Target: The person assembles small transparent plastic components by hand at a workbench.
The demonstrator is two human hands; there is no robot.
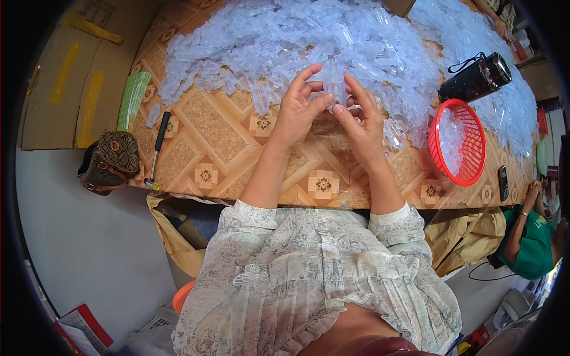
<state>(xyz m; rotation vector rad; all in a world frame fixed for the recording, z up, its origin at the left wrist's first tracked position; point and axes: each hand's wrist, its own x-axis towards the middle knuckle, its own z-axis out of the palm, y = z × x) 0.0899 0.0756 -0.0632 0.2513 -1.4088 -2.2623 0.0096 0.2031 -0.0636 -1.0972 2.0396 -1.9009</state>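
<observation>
Over the near edge of a large heap of clear plastic pieces [285, 50], my two hands meet in front of me. Between their fingertips is one clear, narrow plastic piece [335, 88], held roughly upright. My left hand [300, 113] is closed on it from the left, thumb against its lower part. From the other side my right hand [364, 123] grips it, with the thumb close to the left one. The piece's exact shape is hard to make out against the heap. A few loose clear pieces [394, 133] lie just right of my right hand.
A red basket [484, 145] with small clear pieces stands at right, beside a black flask [475, 78] and a phone [503, 183]. Left lie a black-handled hammer [159, 139], a brown bag [113, 159] and a cardboard box [62, 89]. Someone in green [528, 243] sits far right.
</observation>
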